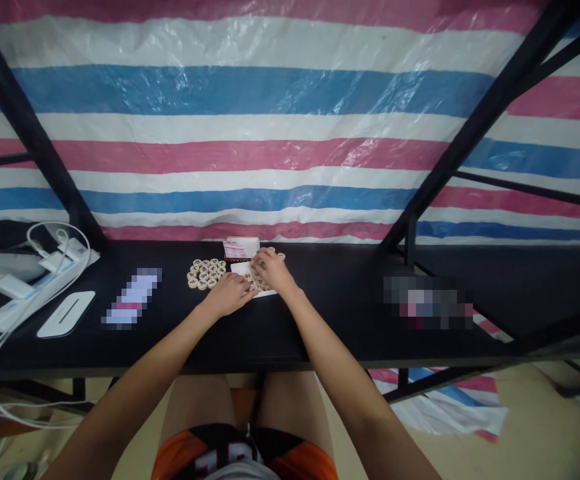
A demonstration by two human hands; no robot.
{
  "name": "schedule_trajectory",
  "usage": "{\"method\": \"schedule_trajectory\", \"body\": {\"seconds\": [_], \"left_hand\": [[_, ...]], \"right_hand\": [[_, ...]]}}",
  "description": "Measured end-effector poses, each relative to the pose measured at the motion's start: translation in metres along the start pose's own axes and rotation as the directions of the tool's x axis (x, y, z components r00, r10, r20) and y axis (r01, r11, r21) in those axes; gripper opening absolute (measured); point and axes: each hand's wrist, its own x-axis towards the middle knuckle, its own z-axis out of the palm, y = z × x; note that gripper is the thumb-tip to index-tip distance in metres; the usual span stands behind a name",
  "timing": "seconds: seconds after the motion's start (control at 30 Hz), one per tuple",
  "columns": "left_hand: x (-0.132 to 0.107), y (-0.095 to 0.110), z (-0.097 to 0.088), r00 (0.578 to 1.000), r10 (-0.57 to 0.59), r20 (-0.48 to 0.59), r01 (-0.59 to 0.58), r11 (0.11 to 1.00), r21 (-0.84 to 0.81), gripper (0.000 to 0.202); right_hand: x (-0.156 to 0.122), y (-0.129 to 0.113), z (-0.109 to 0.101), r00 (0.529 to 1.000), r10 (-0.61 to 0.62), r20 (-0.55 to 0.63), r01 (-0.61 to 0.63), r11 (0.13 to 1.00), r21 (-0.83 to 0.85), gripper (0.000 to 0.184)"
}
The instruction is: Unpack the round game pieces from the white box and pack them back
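Right hand (273, 270) curled over the white tray (244, 269), fingertips hidden, so its hold could not be told; left hand (230, 293) lay palm-down, seemingly empty, probably steadying the tray; loose discs (206, 273) clustered at its ten o'clock.

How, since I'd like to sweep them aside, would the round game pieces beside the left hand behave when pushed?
The round pieces look like small discs lying flat, so they would probably slide, not roll. They sit packed together, so pushing one likely shoves its neighbours. Small and stiff-looking, they are probably light.
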Motion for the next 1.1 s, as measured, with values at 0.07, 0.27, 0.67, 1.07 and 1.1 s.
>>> {"method": "schedule_trajectory", "body": {"seconds": [0.07,0.27,0.67,1.07,1.1], "left_hand": [[0.0,-0.001,0.0,1.0,-0.002,0.01,0.001,1.0,0.005,0.037],[0.0,-0.003,-0.002,0.999,0.031,0.023,-0.031,0.999,0.01,0.036],[0.002,-0.005,-0.006,0.994,0.037,0.104,-0.033,0.998,-0.047,0.037],[-0.002,-0.011,-0.003,0.997,-0.075,-0.003,0.075,0.997,-0.038,0.043],[-0.002,-0.011,-0.002,0.995,-0.103,-0.013,0.102,0.994,-0.035,0.047]], "right_hand": [[0.004,-0.01,0.01,0.998,-0.001,0.065,0.001,1.0,0.007,0.014],[0.006,-0.019,0.019,0.966,0.03,0.256,-0.015,0.998,-0.059,0.017],[0.002,-0.021,0.011,0.966,0.074,0.25,-0.03,0.984,-0.174,0.019],[-0.011,0.045,-0.005,0.95,0.307,-0.057,-0.312,0.927,-0.208,0.045],[-0.013,0.051,-0.004,0.937,0.35,0.002,-0.34,0.912,-0.229,0.045]]}}
